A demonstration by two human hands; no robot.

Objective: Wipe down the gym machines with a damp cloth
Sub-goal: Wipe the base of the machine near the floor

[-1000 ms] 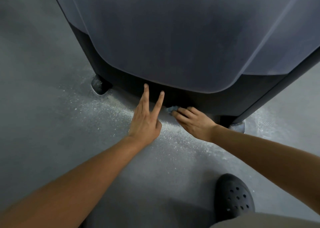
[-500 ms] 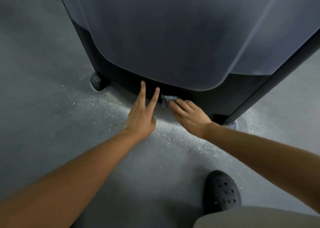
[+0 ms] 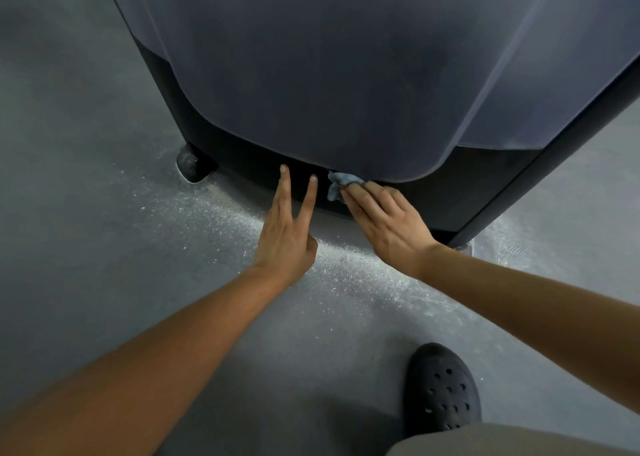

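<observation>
Down by the floor (image 3: 104, 234), the right hand (image 3: 388, 223) lies with its fingers fairly flat, pressing a small blue cloth (image 3: 341, 182) against the black lower band (image 3: 450, 199) of the gym machine (image 3: 346, 74), just under the edge of its grey cover. Just beside it, the left hand (image 3: 285, 239) holds nothing, two fingers spread straight with their tips at that band. A black perforated clog (image 3: 441, 390) stands nearby on the floor.

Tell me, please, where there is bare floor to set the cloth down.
The floor is bare left of the left hand, from the round foot toward the camera, and from the right hand back to the shoe. Crowded at the machine base: that hand presses the cloth there, close beside the left.
</observation>
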